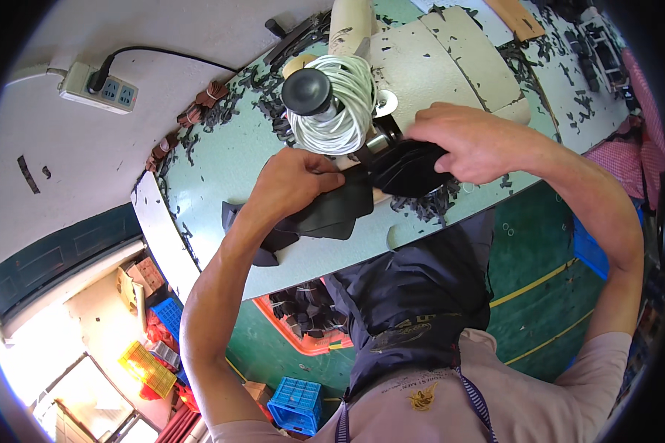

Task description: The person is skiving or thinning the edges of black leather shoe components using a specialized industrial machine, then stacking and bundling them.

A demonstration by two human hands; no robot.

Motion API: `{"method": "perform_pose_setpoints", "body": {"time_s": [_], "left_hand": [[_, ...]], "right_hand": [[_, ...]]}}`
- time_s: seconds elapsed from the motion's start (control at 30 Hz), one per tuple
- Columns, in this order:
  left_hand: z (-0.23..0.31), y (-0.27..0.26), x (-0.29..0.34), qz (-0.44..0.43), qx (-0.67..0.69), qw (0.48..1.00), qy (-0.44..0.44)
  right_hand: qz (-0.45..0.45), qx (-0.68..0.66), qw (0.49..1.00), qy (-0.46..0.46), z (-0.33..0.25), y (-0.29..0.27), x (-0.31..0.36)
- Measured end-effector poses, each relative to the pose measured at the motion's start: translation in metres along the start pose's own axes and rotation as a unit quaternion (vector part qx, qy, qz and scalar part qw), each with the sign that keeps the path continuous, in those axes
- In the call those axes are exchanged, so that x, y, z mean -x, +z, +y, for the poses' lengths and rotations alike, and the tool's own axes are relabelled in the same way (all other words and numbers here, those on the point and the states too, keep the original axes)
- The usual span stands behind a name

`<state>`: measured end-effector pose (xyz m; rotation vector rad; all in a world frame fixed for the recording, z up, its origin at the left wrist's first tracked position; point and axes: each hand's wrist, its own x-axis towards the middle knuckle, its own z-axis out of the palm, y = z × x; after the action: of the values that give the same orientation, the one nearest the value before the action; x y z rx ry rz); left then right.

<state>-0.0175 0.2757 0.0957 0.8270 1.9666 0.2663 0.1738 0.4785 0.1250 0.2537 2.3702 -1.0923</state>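
Observation:
My left hand [292,183] is closed, thumb and fingers pinching the edge of a black flat sheet piece [351,198], perhaps leather. More dark pieces [277,242] lie fanned out beneath that wrist. On the other side, my right hand [471,144] grips a black panel [410,171] by its right edge, the thumb on top. Between the hands, both pieces meet at the metal working head [382,140] of a bench machine, where their inner edges are partly hidden. Above it sits a coil of white cord [353,88] around a post with a black round knob [307,91].
The pale green tabletop [199,173] is strewn with black scraps [430,207]. Brown bundles [199,103] lie along the wall, below a power strip [98,88]. Under the table stands an orange basket [303,343] of dark bundles; a blue crate [295,404] sits on the floor.

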Motion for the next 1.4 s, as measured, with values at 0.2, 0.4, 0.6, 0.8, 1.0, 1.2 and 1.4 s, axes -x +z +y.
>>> {"method": "perform_pose_setpoints", "body": {"time_s": [0.2, 0.4, 0.6, 0.8, 1.0, 1.2, 1.4], "left_hand": [[0.001, 0.019, -0.012, 0.115, 0.024, 0.984, 0.133], [-0.008, 0.005, 0.002, 0.033, 0.037, 0.999, 0.013], [0.008, 0.023, -0.007, 0.150, 0.009, 0.981, 0.122], [-0.040, 0.020, 0.022, 0.098, 0.176, 0.978, -0.059], [-0.149, 0.092, 0.051, 0.258, 0.035, 0.951, -0.166], [-0.132, 0.107, 0.006, 0.287, -0.161, 0.906, -0.267], [-0.132, 0.116, -0.014, 0.338, -0.162, 0.870, -0.321]], "right_hand": [[0.148, 0.106, 0.952, -0.245, 0.015, 0.010, -0.016], [0.012, -0.013, 1.000, -0.003, -0.004, -0.001, -0.002], [0.071, 0.072, 0.980, -0.171, 0.010, 0.006, -0.006], [-0.022, 0.033, 0.999, 0.018, -0.010, 0.004, 0.003], [0.360, 0.202, 0.906, -0.092, 0.008, 0.034, 0.039], [0.463, -0.114, 0.876, -0.066, 0.026, 0.061, 0.068], [0.602, -0.555, 0.574, 0.022, 0.123, 0.092, 0.133]]}}
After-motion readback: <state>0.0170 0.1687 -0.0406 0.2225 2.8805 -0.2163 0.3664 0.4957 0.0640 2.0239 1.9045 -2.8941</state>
